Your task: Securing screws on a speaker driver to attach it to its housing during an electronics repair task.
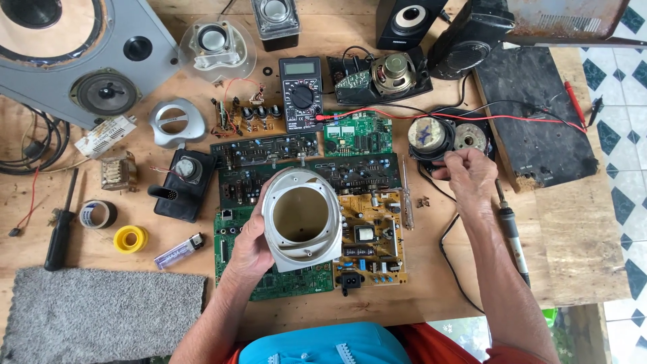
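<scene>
Two hands at work over a cluttered wooden surface [431,283]: left hand [251,246] gripping a pale grey speaker frame [301,219] by its left rim, thumb across the front edge and fingers [259,202] wrapped behind, frame held tilted above the circuit boards with its round opening facing up; right hand [470,174] reaching out to a small speaker driver [430,137] on the right, fingers [450,160] curled and pinching its lower right edge, just beside a second round driver part [470,137]. Under the frame, a yellow board [374,236] and green boards [290,280], with darker long boards [337,172] behind them and a smaller green board [357,133] further back. Beyond those, a multimeter [301,94] with red lead [472,116] running right across a black panel [532,121]. Right of the forearm, a soldering iron [512,229] lying lengthwise, its black cable [451,263] looping near the wrist. At left, a large grey speaker cabinet [81,61], a silver ring bracket [176,121], a black speaker module [183,182], a transformer [118,171], a tape roll [98,214], a yellow roll [130,238], a lighter [178,251], a screwdriver [60,226] and a grey mat [101,313]. Along the back edge, a clear-cased speaker [216,44] and two black speaker boxes [408,20]
</scene>
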